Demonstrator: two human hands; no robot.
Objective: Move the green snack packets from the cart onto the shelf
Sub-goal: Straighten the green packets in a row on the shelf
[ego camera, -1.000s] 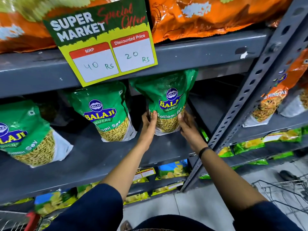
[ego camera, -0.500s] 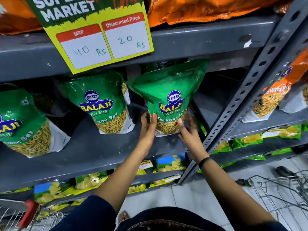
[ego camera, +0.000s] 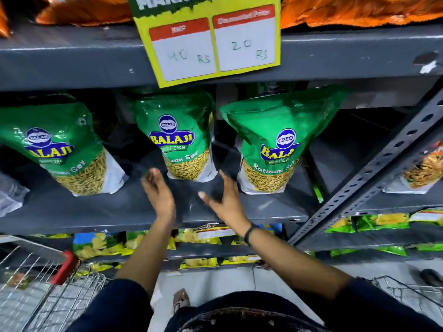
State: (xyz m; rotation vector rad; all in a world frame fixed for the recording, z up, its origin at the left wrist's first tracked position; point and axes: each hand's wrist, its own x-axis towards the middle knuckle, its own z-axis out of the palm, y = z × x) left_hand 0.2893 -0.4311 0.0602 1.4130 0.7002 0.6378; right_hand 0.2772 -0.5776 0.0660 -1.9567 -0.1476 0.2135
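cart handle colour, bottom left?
Red: the wire shopping cart's plastic handle shows best, though blurred, in the head view.

sign (ego camera: 211, 39): top cut off, blurred | cart (ego camera: 31, 283): cut off, blurred

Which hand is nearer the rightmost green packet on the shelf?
Right. The right hand is just left of the rightmost green packet; the left hand is farther left.
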